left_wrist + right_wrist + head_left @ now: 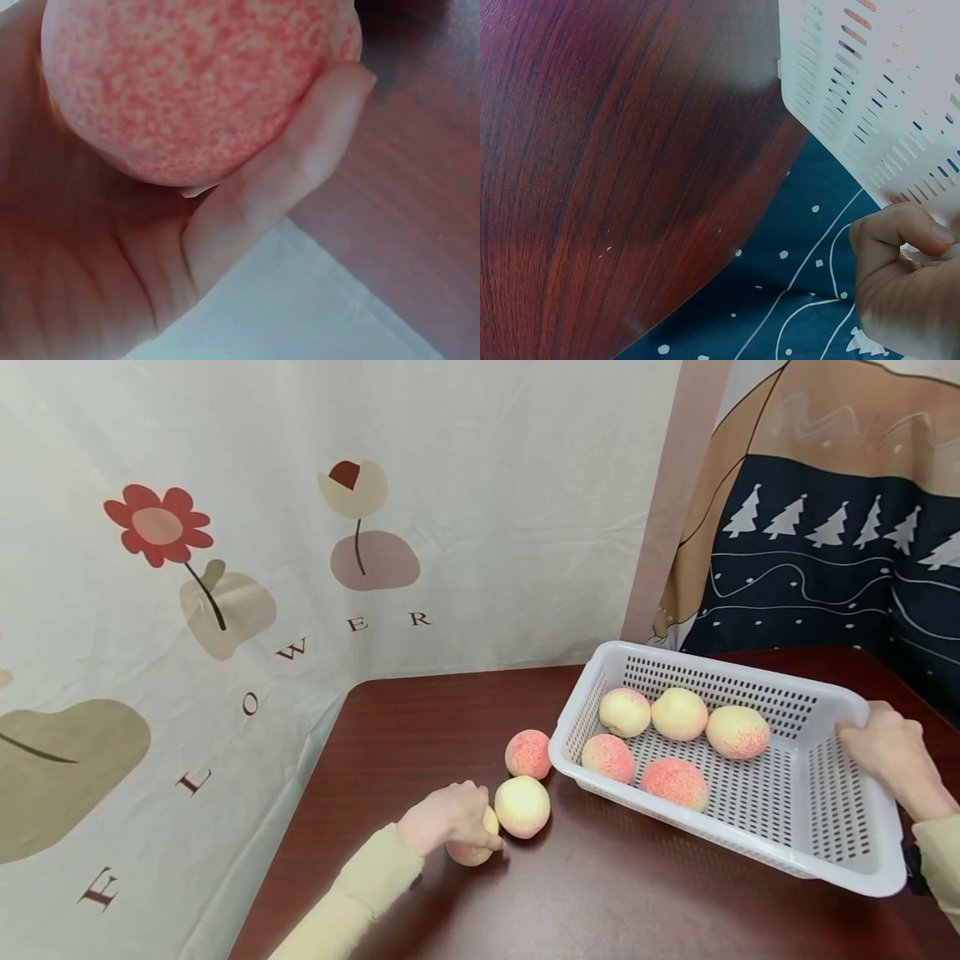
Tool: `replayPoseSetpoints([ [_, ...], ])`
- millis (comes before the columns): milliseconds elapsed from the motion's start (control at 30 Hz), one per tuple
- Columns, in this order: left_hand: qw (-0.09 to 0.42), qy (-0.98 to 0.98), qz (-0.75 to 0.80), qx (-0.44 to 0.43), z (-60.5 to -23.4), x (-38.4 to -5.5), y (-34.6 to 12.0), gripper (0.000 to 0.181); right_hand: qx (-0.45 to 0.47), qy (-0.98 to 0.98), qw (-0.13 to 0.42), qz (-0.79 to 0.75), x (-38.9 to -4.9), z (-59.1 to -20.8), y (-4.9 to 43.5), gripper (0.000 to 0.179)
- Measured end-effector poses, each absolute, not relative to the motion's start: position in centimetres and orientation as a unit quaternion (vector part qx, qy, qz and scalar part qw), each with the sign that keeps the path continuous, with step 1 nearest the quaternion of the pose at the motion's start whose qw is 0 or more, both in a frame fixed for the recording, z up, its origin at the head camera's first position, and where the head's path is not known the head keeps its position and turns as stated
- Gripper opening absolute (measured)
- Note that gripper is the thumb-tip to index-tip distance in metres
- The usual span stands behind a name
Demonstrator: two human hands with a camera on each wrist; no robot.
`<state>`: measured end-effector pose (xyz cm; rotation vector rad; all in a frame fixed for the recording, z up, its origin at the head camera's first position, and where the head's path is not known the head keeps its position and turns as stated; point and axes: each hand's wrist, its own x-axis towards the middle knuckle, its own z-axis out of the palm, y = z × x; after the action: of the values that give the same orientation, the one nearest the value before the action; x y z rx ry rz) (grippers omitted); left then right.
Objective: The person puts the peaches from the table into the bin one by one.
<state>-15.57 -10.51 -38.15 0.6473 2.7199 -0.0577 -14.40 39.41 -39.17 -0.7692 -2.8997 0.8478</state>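
My left hand (450,817) grips a peach (472,850) low over the table, fingers and thumb curled round it. In the left wrist view the pink speckled side of that peach (202,82) fills the palm. Just right of it lies a pale yellow peach (522,807), and behind that a pink peach (528,754). My right hand (892,747) holds the right end of a white perforated basket (855,793), its fingers curled over the rim. Several peaches lie in the basket's left half, among them a red one (675,782) and a yellow one (679,714).
The dark reddish wooden table (420,727) has its left edge near my left forearm. Behind it hangs a white cloth (487,527) with printed flowers and letters. A dark blue cloth (825,577) with white trees hangs at the right.
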Motion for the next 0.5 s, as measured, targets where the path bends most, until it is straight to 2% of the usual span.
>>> replayPoseSetpoints([
  [300,0.168,0.961,-0.022,0.217,-36.0,-16.1,-10.5,0.044,-0.249,-0.928,0.01,0.277,-14.4,-39.3,39.5,0.062],
  [500,0.158,0.962,-0.021,0.22,-34.3,-16.3,-9.9,0.05,-0.247,-0.929,0.012,0.274,-14.4,-39.4,39.6,0.062],
])
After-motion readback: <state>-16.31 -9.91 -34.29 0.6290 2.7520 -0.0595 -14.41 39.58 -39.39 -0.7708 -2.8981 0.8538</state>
